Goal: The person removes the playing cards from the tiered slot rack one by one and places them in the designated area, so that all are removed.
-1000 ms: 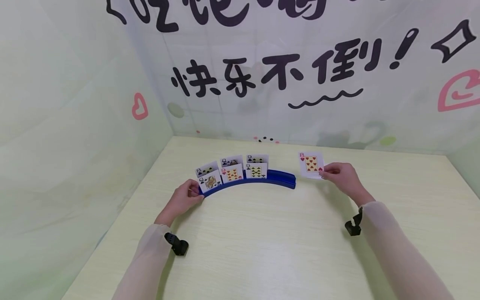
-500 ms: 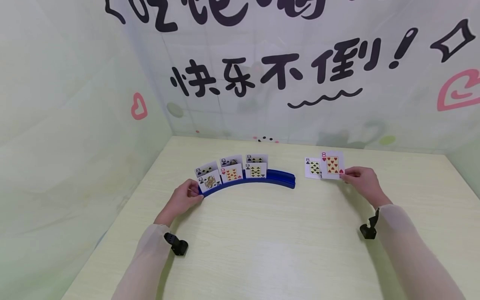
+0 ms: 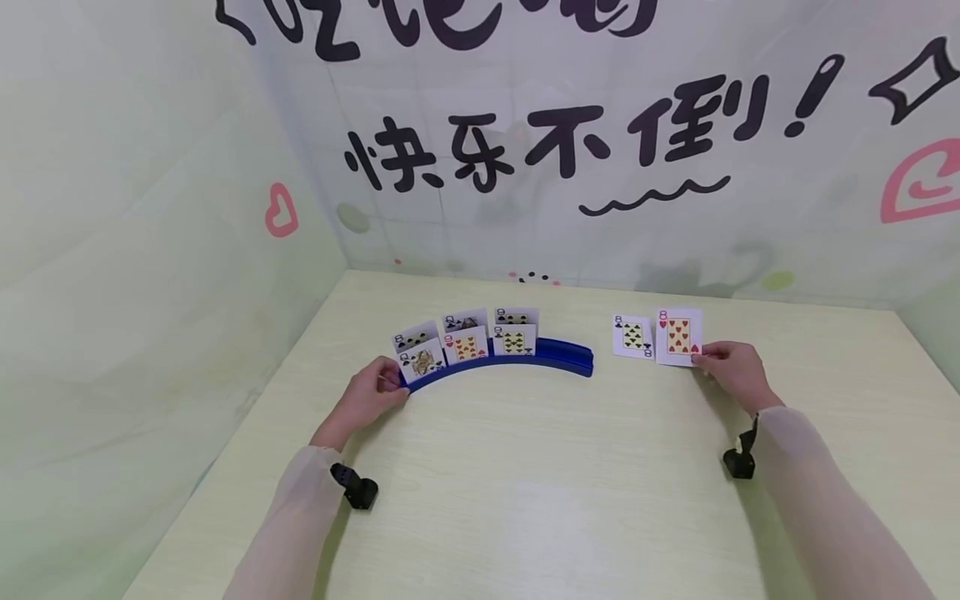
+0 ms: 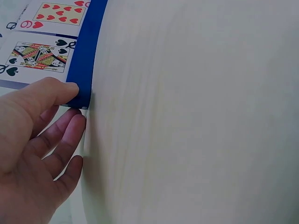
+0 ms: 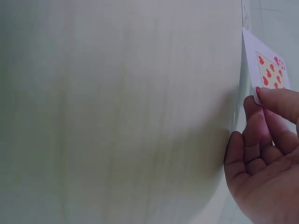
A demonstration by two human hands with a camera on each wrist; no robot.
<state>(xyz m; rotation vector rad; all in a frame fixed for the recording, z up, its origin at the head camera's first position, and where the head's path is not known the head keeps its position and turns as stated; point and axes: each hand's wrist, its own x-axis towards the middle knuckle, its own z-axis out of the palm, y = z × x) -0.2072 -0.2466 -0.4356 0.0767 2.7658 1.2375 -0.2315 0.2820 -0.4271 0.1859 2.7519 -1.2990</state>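
Nearest, our left hand [image 3: 366,390] grips a blue card holder [image 3: 564,357] by its left end; our right hand [image 3: 737,375] pinches the eight of hearts [image 3: 678,336], beside the eight of clubs [image 3: 632,336] lying on the table [image 3: 495,467]. Behind, a lettered backdrop [image 3: 465,237].

There's bare tabletop [image 3: 555,467] to pass over on the near side of the left hand [image 3: 367,392] and right hand [image 3: 735,372]. Left of the right hand's eight of hearts [image 3: 678,333] sits an eight of clubs [image 3: 632,336], then a blue rack [image 3: 566,355] of propped cards [image 3: 514,340] blocks the way; a wall [image 3: 480,233] rises beyond both.
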